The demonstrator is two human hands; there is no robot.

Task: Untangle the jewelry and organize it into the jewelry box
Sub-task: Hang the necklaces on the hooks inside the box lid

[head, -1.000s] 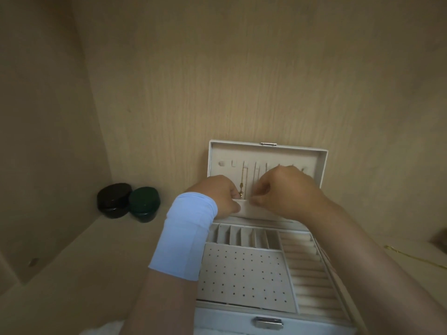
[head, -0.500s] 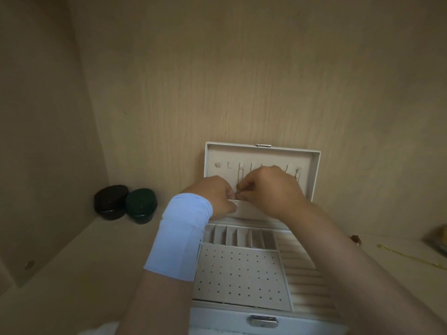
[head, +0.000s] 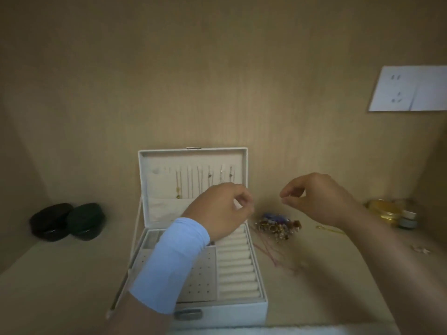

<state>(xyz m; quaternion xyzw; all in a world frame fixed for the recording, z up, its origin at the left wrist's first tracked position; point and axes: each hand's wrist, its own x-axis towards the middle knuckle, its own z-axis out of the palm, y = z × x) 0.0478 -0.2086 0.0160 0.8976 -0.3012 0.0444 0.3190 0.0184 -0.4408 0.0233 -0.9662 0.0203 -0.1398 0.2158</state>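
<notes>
The white jewelry box (head: 242,310) stands open, its lid (head: 243,165) upright against the back wall. Several necklaces (head: 191,182) hang on hooks in the lid, one with a gold pendant (head: 178,196). A tangled pile of jewelry (head: 278,226) lies just right of the box, with a red thread (head: 267,252) trailing from it. My left hand (head: 222,209), with a light blue wristband, hovers over the box's right rear corner, fingers curled in. Above and right of the pile is my right hand (head: 314,199), thumb and forefinger pinched. I see nothing in either hand.
Two dark round cases (head: 50,221) (head: 85,220) sit at the left by the back wall. Small jars (head: 384,209) stand at the far right, a thin gold chain (head: 329,228) and a small pale piece (head: 420,249) lie near them. A paper sheet (head: 411,88) hangs on the wall.
Both hands have left the necklace in the lid and moved apart to the right, toward the jewelry pile. The view has swung right, bringing the pile, jars and paper into sight.
</notes>
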